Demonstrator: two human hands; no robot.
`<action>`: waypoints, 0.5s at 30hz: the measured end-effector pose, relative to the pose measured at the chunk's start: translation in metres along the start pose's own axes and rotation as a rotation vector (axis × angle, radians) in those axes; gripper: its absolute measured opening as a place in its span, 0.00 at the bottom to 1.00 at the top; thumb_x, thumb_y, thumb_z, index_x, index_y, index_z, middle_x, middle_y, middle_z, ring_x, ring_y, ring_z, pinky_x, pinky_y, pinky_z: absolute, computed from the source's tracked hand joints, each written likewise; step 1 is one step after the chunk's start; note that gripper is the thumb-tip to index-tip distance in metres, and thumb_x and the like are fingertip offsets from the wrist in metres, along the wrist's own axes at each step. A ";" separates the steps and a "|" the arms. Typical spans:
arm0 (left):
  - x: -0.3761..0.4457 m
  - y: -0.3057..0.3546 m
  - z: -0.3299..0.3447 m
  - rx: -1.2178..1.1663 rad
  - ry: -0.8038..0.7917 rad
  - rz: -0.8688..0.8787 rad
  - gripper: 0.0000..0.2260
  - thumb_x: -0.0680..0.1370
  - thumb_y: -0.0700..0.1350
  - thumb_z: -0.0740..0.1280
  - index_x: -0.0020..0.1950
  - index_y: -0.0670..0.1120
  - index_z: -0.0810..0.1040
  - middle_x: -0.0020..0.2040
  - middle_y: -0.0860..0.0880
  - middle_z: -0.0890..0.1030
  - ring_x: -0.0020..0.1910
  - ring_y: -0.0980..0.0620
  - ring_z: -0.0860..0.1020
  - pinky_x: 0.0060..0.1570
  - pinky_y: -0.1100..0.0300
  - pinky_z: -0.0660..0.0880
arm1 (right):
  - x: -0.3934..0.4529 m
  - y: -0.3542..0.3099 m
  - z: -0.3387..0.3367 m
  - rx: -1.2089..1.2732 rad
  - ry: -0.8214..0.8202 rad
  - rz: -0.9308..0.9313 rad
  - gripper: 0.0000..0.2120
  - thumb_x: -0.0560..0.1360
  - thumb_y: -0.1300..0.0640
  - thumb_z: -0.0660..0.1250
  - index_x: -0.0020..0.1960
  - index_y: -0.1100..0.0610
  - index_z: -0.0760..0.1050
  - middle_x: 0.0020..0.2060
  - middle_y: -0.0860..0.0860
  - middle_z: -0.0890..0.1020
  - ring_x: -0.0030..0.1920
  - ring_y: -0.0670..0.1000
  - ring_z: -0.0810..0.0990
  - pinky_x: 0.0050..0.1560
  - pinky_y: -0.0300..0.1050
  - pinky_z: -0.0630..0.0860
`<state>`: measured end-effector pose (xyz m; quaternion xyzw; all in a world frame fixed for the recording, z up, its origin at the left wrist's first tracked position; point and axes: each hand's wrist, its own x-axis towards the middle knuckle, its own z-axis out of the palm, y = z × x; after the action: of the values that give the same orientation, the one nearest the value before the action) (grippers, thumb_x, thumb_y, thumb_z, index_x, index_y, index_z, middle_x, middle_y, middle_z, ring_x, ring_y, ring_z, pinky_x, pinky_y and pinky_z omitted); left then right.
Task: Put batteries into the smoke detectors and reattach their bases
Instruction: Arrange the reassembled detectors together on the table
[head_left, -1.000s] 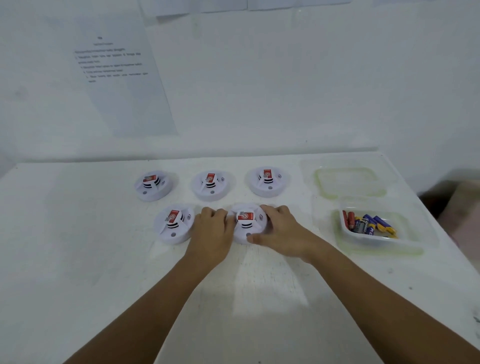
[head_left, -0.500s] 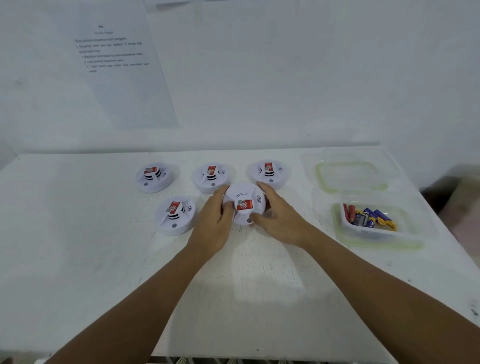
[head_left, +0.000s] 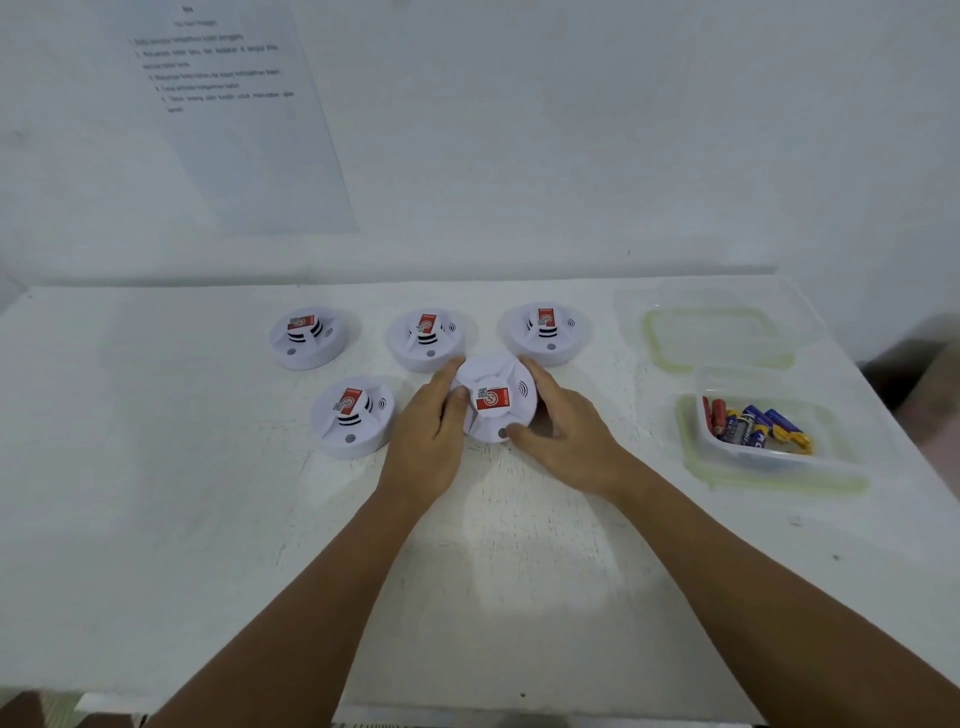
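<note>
A round white smoke detector (head_left: 494, 400) with a red label is lifted off the white table and tilted toward me. My left hand (head_left: 428, 441) grips its left side and my right hand (head_left: 566, 441) grips its right side, thumb near its lower rim. Three more detectors stand in a back row: left detector (head_left: 307, 336), middle detector (head_left: 427, 338), right detector (head_left: 545, 332). Another detector (head_left: 352, 415) sits front left beside my left hand. A clear tub (head_left: 779, 457) at the right holds several batteries (head_left: 753, 428).
A clear lid (head_left: 719, 338) with a green seal lies behind the tub; another lid sits under the tub. A printed sheet (head_left: 228, 104) hangs on the wall. The table (head_left: 156, 493) ends at its front edge near my forearms and drops off at the right.
Both hands lifted the front detector off the table and tilted its top toward me; it now sits higher, in front of the back row.
</note>
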<state>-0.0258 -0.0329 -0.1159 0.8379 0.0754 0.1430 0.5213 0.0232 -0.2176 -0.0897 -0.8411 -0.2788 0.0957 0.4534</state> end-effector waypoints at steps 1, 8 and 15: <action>0.000 -0.001 0.000 -0.001 -0.002 -0.001 0.19 0.88 0.51 0.56 0.80 0.53 0.69 0.73 0.59 0.75 0.72 0.63 0.72 0.72 0.59 0.71 | 0.000 0.000 0.000 0.002 0.003 -0.002 0.39 0.73 0.50 0.68 0.81 0.47 0.56 0.56 0.43 0.84 0.52 0.48 0.83 0.54 0.55 0.81; 0.000 -0.004 0.000 -0.011 -0.014 -0.004 0.19 0.88 0.52 0.56 0.80 0.56 0.68 0.72 0.62 0.74 0.73 0.63 0.71 0.73 0.54 0.71 | -0.003 0.003 0.002 0.025 0.033 -0.028 0.37 0.73 0.53 0.70 0.79 0.44 0.61 0.57 0.43 0.84 0.54 0.50 0.83 0.54 0.54 0.82; -0.001 -0.006 -0.001 -0.009 -0.021 0.032 0.20 0.88 0.52 0.55 0.80 0.54 0.68 0.75 0.58 0.74 0.74 0.62 0.70 0.74 0.54 0.71 | -0.002 0.005 0.004 0.012 0.024 -0.007 0.38 0.72 0.49 0.68 0.79 0.43 0.59 0.59 0.41 0.82 0.56 0.48 0.82 0.57 0.54 0.81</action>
<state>-0.0266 -0.0301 -0.1209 0.8382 0.0557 0.1428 0.5235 0.0219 -0.2185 -0.0962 -0.8384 -0.2758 0.0854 0.4623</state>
